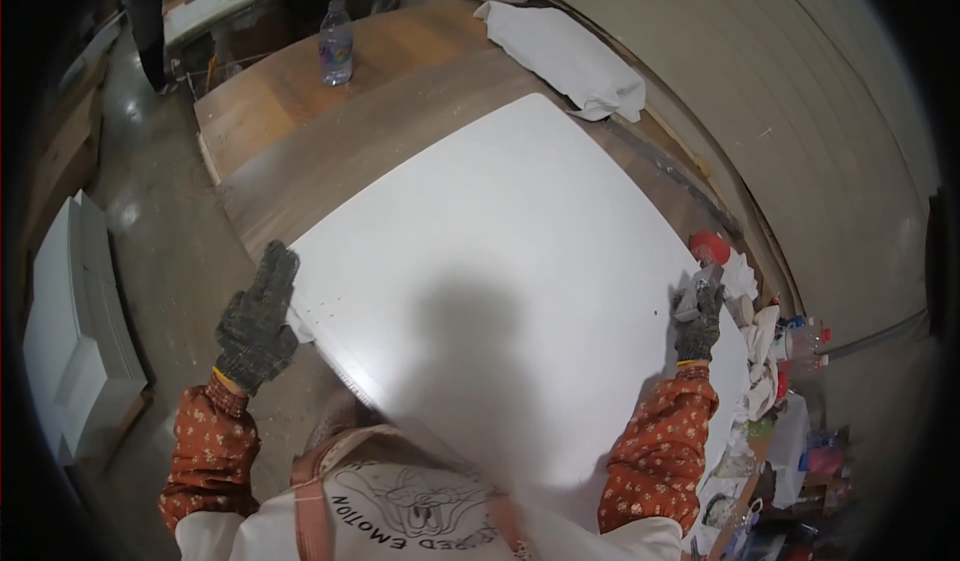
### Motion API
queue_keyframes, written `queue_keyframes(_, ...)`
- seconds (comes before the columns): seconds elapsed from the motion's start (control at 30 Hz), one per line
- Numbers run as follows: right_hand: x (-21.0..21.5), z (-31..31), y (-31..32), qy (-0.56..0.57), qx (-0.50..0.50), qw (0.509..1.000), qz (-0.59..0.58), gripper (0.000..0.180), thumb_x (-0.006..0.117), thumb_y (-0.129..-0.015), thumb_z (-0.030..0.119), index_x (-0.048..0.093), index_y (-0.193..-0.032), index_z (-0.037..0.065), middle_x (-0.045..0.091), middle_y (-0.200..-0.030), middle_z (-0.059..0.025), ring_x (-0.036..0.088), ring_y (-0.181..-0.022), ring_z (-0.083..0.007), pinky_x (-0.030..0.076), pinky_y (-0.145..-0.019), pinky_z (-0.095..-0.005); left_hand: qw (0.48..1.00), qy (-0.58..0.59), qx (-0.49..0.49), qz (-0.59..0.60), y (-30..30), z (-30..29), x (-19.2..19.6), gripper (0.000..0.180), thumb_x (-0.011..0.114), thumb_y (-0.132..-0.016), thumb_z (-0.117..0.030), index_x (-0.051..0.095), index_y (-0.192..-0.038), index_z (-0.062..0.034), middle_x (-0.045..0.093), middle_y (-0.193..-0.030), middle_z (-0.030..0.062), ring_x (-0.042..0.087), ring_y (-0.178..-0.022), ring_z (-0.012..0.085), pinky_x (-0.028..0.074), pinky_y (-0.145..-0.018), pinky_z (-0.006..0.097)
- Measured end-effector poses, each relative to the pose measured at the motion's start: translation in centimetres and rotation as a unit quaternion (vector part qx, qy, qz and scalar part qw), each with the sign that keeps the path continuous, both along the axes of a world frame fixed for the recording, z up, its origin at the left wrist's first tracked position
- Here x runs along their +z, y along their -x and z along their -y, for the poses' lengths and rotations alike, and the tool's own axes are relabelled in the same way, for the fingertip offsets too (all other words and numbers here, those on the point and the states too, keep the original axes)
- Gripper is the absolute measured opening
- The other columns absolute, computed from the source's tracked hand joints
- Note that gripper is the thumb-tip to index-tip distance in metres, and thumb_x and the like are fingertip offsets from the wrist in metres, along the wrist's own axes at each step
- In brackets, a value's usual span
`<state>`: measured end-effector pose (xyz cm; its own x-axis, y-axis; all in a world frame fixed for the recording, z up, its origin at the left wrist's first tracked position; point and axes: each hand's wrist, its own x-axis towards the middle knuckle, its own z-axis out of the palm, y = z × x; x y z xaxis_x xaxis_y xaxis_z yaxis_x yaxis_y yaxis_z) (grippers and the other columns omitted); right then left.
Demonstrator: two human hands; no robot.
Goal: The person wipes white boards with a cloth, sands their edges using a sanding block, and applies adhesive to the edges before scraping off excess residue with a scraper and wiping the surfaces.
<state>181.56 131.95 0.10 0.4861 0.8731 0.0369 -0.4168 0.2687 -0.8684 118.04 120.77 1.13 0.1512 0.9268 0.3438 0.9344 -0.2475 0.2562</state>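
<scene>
A large white panel (pixel 480 221) lies before me, with my shadow across it. My left hand (pixel 257 323), in a dark knitted glove, is at the panel's left corner with some fingers stretched along the edge. A bit of white cloth (pixel 299 327) pokes out from under its palm, and the grip looks closed on it. Over the panel's right edge, my right hand (pixel 698 329), gloved alike, is closed round a small greyish, partly see-through piece (pixel 690 299); its kind is unclear. Just beyond those fingers sits a round red object (pixel 709 248).
Under the panel is a brown wooden table (pixel 270 176), bearing a plastic bottle (pixel 337 46) and a folded white cloth (pixel 570 56). Rags and bottles (pixel 800 339) crowd the right side. White panels (pixel 75 311) are stacked at left; a wall (pixel 800 91) rises at right.
</scene>
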Motion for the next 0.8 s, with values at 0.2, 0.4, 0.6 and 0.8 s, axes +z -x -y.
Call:
queue_keyframes(0.2, -3.7, -10.4, -13.6, -0.001, -0.111, 0.837, 0.537, 0.074, 0.062, -0.084, 0.013, 0.018, -0.142, 0.002, 0.043, -0.128, -0.0127, 0.052, -0.097, -0.0165, 0.045, -0.087, -0.0318, 0.999, 0.009, -0.013, -0.03, -1.5, -2.2, -1.9, 0.07, 0.058, -0.074, -0.011, 0.032, -0.139, -0.0054, 0.033, -0.141, 0.0211, 0.054, -0.11, 0.0331, 0.046, -0.082, 0.037)
queue_keyframes(0.4, 0.7, -13.5, -10.0, 0.184, 0.049, 0.728, 0.659, 0.072, 0.04, -0.086, -0.01, 0.01, -0.146, 0.016, 0.029, -0.145, -0.0088, 0.038, -0.126, -0.0185, 0.035, -0.102, -0.0254, 0.997, 0.055, 0.01, -0.045, 0.6, -1.4, -2.9, 0.073, 0.063, -0.076, -0.021, 0.031, -0.139, -0.0021, 0.033, -0.139, 0.0244, 0.042, -0.123, 0.0382, 0.041, -0.095, 0.042)
queue_keyframes(0.6, -0.5, -14.4, -10.4, 0.144, 0.041, 0.737, 0.659, 0.073, 0.04, -0.085, -0.011, 0.009, -0.146, 0.015, 0.032, -0.143, -0.0089, 0.041, -0.123, -0.0175, 0.038, -0.097, -0.0244, 0.995, 0.086, 0.032, 0.04, -0.4, -0.8, -1.8, 0.074, 0.063, -0.078, -0.031, 0.032, -0.138, -0.0012, 0.034, -0.139, 0.0244, 0.036, -0.128, 0.0378, 0.034, -0.102, 0.041)
queue_keyframes(0.8, -0.4, -15.3, -9.2, 0.122, 0.056, 0.761, 0.635, 0.075, 0.04, -0.084, -0.012, 0.008, -0.147, 0.013, 0.036, -0.141, -0.009, 0.044, -0.12, -0.0165, 0.042, -0.093, -0.0234, 0.988, -0.082, -0.016, 0.133, 0.7, -0.2, -3.9, 0.069, 0.062, -0.082, -0.037, 0.037, -0.135, -0.0015, 0.038, -0.137, 0.0225, 0.036, -0.128, 0.0386, 0.029, -0.105, 0.044)
